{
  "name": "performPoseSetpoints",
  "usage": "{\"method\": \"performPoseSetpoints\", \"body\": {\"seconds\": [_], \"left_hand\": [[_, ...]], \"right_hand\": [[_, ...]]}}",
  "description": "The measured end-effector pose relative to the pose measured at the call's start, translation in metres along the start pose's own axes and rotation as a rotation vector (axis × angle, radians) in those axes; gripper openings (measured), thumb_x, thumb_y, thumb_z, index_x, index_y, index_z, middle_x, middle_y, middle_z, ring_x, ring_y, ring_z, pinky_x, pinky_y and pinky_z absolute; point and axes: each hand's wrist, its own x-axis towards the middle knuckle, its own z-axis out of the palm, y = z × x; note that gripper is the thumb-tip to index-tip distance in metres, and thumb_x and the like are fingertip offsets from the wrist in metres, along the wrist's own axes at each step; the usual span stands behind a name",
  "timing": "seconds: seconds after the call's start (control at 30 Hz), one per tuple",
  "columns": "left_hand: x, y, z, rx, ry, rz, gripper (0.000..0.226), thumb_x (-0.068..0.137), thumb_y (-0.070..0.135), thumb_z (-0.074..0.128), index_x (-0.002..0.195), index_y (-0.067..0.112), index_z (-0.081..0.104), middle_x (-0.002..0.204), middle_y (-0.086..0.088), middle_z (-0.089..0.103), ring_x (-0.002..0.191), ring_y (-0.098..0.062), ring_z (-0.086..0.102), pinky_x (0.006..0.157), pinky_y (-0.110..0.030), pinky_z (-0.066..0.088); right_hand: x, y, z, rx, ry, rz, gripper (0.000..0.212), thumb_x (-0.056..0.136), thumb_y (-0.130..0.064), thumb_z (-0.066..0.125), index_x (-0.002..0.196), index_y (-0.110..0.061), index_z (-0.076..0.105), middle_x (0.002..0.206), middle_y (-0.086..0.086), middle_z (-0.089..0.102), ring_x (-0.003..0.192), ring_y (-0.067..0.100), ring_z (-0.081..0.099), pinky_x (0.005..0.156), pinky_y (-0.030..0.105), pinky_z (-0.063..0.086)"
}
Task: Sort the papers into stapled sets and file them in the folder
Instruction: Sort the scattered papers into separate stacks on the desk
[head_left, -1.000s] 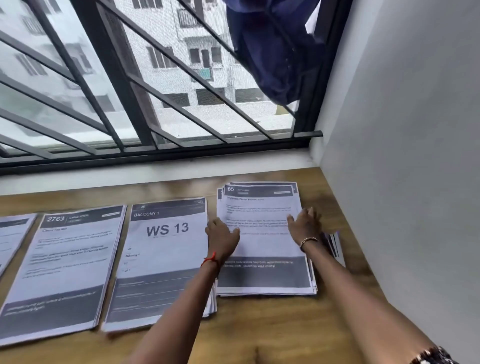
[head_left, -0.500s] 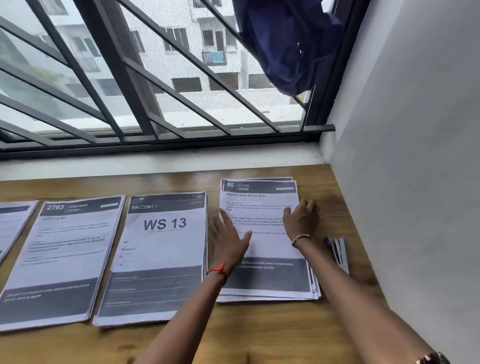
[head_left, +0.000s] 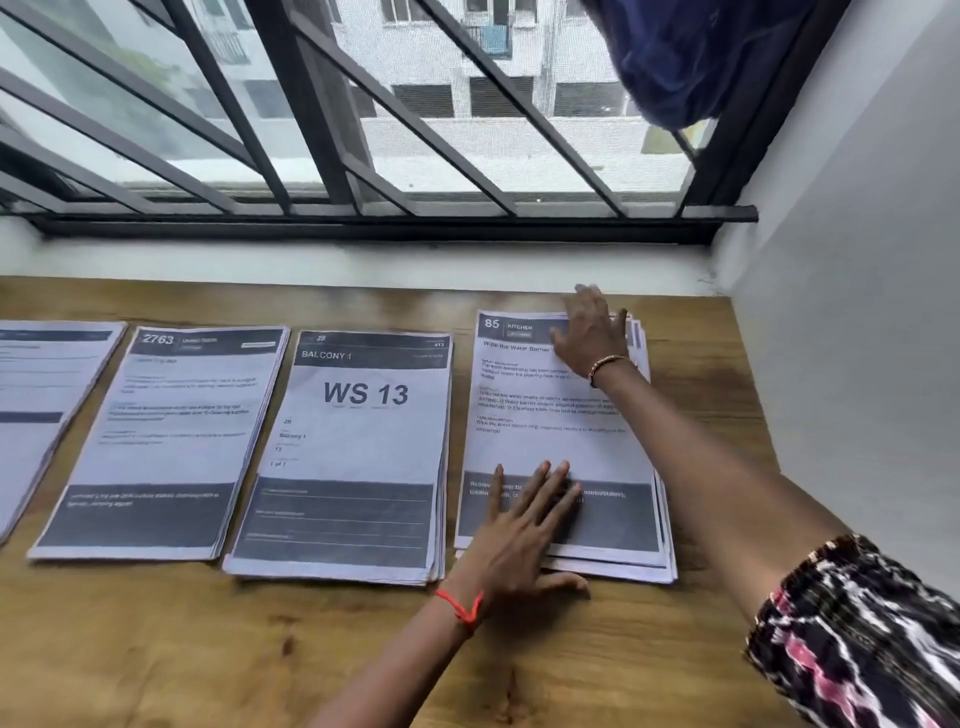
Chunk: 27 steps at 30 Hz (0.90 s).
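Head view: the left hand (head_left: 524, 535) has slid from the middle of the white printed paper stack headed "85 KITCHEN" (head_left: 550, 447) down to its near edge. Its fingers lie straight and spread on the dark bottom band, and the thumb rests on the brown wooden table (head_left: 208, 649) just below the sheets. The right hand (head_left: 592, 332) has gone the other way, to the far right corner of the same stack. It lies flat there with fingers extended and gripping nothing, the tips blurred. The stack sits at the right end of the row, its lower sheets fanned out slightly to the right.

Just beside it on the left is the stack headed "WS 13" (head_left: 358, 436), then the stack headed "2763" (head_left: 171, 431), then a fourth paper stack (head_left: 36, 395) cut off by the frame edge. The right forearm, in a black, white and pink patterned sleeve (head_left: 857, 639), crosses the stack's right side.

A white wall (head_left: 857, 312) stands close on the right and a white ledge (head_left: 311, 260) under the dark metal window grille (head_left: 322, 130) bounds the far side. A dark blue cloth (head_left: 691, 57) hangs at the upper right. Bare table lies along the near side.
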Motion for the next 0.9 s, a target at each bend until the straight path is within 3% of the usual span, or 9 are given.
{"method": "performPoseSetpoints", "body": {"seconds": [0.13, 0.2, 0.3, 0.4, 0.6, 0.7, 0.8, 0.9], "left_hand": [[-0.003, 0.001, 0.001, 0.007, -0.003, 0.002, 0.091, 0.082, 0.077, 0.008, 0.147, 0.016, 0.024, 0.154, -0.006, 0.022, 0.143, -0.023, 0.008, 0.102, -0.061, 0.011], [-0.002, 0.003, 0.002, 0.01, 0.017, -0.003, 0.089, 0.083, 0.076, 0.008, 0.145, 0.016, 0.028, 0.153, -0.005, 0.026, 0.143, -0.021, 0.012, 0.101, -0.062, 0.012], [0.002, 0.001, 0.0, 0.006, 0.032, -0.002, 0.088, 0.082, 0.077, 0.008, 0.143, 0.018, 0.031, 0.152, -0.003, 0.03, 0.141, -0.018, 0.016, 0.101, -0.063, 0.012], [0.004, -0.002, 0.0, 0.014, 0.035, 0.011, 0.091, 0.078, 0.08, 0.014, 0.143, 0.019, 0.03, 0.151, -0.003, 0.03, 0.141, -0.019, 0.017, 0.102, -0.063, 0.013], [0.002, -0.002, -0.002, 0.019, 0.052, 0.032, 0.091, 0.078, 0.081, 0.012, 0.143, 0.02, 0.032, 0.151, -0.002, 0.031, 0.141, -0.019, 0.017, 0.101, -0.064, 0.013], [0.003, -0.003, -0.011, -0.023, 0.14, 0.039, 0.097, 0.072, 0.086, 0.022, 0.143, 0.02, 0.031, 0.154, -0.003, 0.024, 0.143, -0.02, 0.012, 0.105, -0.062, 0.005], [0.012, -0.009, -0.027, -0.22, 0.285, -0.032, 0.096, 0.073, 0.084, 0.026, 0.144, 0.02, 0.027, 0.156, 0.0, 0.015, 0.144, -0.015, 0.001, 0.113, -0.044, -0.014], [0.027, -0.025, -0.038, -0.395, 0.357, -0.156, 0.095, 0.077, 0.08, 0.025, 0.146, 0.014, 0.023, 0.157, -0.004, 0.005, 0.145, -0.016, -0.004, 0.114, -0.021, -0.013]], "right_hand": [[0.008, -0.005, -0.002, -0.03, -0.099, -0.071, 0.053, 0.095, -0.033, 0.042, 0.142, -0.011, 0.031, 0.148, 0.009, 0.031, 0.138, 0.025, 0.026, 0.11, 0.05, 0.017], [0.009, -0.005, 0.001, -0.076, -0.121, -0.087, 0.047, 0.095, -0.035, 0.039, 0.135, -0.01, 0.039, 0.139, 0.01, 0.041, 0.128, 0.028, 0.038, 0.107, 0.048, 0.021], [0.008, -0.003, 0.005, -0.126, -0.044, -0.125, 0.039, 0.095, -0.034, 0.039, 0.117, -0.006, 0.055, 0.121, 0.009, 0.051, 0.112, 0.027, 0.048, 0.099, 0.044, 0.03], [0.005, 0.0, 0.008, -0.138, 0.002, -0.157, 0.037, 0.095, -0.034, 0.04, 0.114, -0.007, 0.058, 0.116, 0.008, 0.053, 0.107, 0.026, 0.049, 0.094, 0.041, 0.032], [0.0, 0.0, 0.003, -0.139, -0.065, -0.123, 0.043, 0.096, -0.037, 0.039, 0.127, -0.01, 0.051, 0.127, 0.005, 0.047, 0.119, 0.023, 0.044, 0.102, 0.047, 0.025], [-0.01, 0.007, 0.002, -0.026, -0.036, -0.057, 0.05, 0.095, -0.041, 0.042, 0.138, -0.016, 0.038, 0.143, 0.003, 0.037, 0.132, 0.022, 0.034, 0.108, 0.052, 0.018], [-0.031, 0.019, 0.003, 0.213, 0.146, 0.081, 0.052, 0.094, -0.036, 0.045, 0.14, -0.015, 0.037, 0.149, 0.003, 0.031, 0.139, 0.02, 0.024, 0.111, 0.048, 0.014], [-0.061, 0.031, 0.01, 0.366, 0.286, 0.223, 0.049, 0.094, -0.03, 0.047, 0.137, -0.007, 0.041, 0.149, 0.009, 0.031, 0.14, 0.023, 0.024, 0.114, 0.042, 0.021]]}}
